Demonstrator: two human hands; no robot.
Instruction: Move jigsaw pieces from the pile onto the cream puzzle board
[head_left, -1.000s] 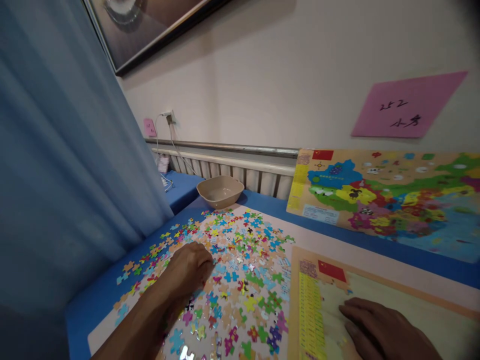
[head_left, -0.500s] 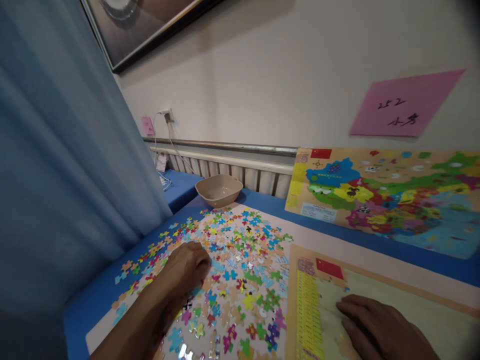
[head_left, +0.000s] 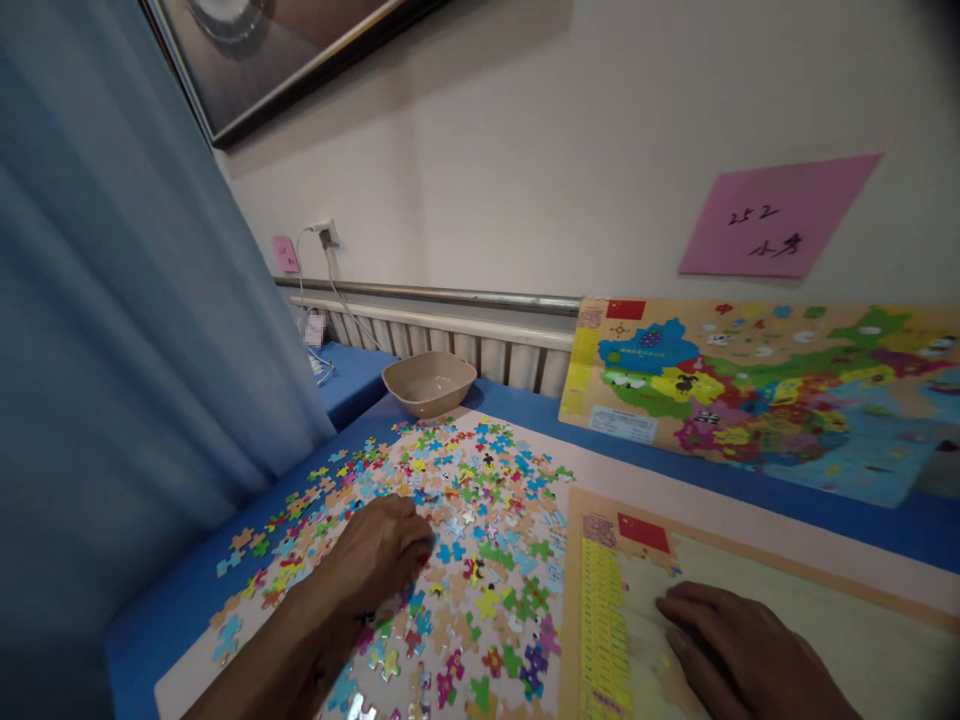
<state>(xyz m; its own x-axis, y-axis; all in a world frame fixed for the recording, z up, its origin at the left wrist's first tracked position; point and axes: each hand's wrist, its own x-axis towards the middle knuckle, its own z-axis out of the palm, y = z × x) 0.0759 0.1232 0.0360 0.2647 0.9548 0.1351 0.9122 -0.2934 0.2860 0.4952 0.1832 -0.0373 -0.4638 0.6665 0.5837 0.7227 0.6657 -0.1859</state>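
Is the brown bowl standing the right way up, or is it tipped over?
It's upright: the brown bowl sits beyond the puzzle pieces with its wide opening facing up.

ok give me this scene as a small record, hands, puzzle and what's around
left hand: over the loose pieces, fingertips hidden
right hand: palm down at the puzzle board
loose pieces: many colours, scattered, left of the board
map: propped behind the board
bowl: beyond the pieces
wall: pink note above the map
left side: blue curtain
hand points: left hand, right hand

The left hand [head_left: 386, 550] hid the tips of its fingers [head_left: 418, 528]; I couldn't tell whether they held anything. Toward the surface [head_left: 172, 600]'s near edge the puzzle tray [head_left: 573, 620] was cut off, its yellow panel [head_left: 606, 630] unreadably small.
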